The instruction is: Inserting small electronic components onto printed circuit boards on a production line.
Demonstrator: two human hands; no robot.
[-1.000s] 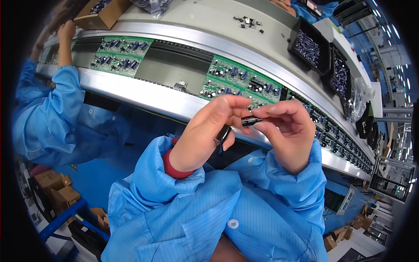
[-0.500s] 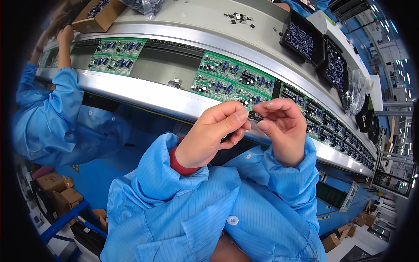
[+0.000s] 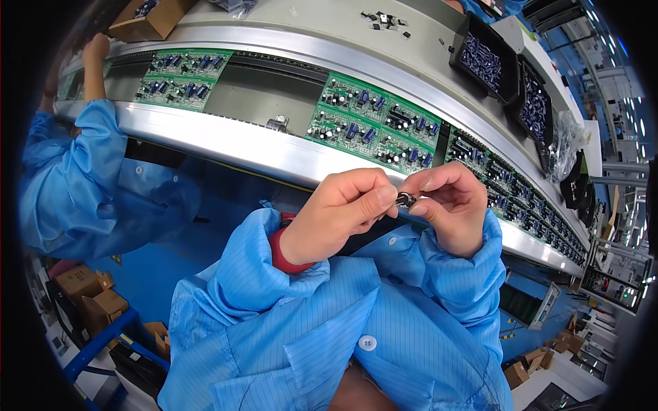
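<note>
My left hand point(image 3: 343, 214) is closed, thumb pressed on the forefinger, in front of the conveyor rail. At its fingertips are small black electronic components point(image 3: 406, 200) with shiny metal parts; their exact kind is too small to make out. From the other side my right hand point(image 3: 452, 205) pinches at the same pieces with thumb and fingers. Just beyond both hands, a panel of green circuit boards point(image 3: 373, 130) lies on the conveyor, fitted with blue and black capacitors and other parts. What the left palm holds is hidden.
Black bins point(image 3: 483, 61) of blue capacitors stand at the back right, near a clear plastic bag point(image 3: 565, 140). Loose black components point(image 3: 385, 20) lie on the bench point(image 3: 308, 17). At the left a co-worker's blue sleeve point(image 3: 101, 140) reaches over the conveyor rail point(image 3: 267, 140), near a cardboard box point(image 3: 154, 24).
Both my hands have shifted slightly right. My right thumb and fingers have drawn closer around the black components. The co-worker's hand has moved a little up and left.
</note>
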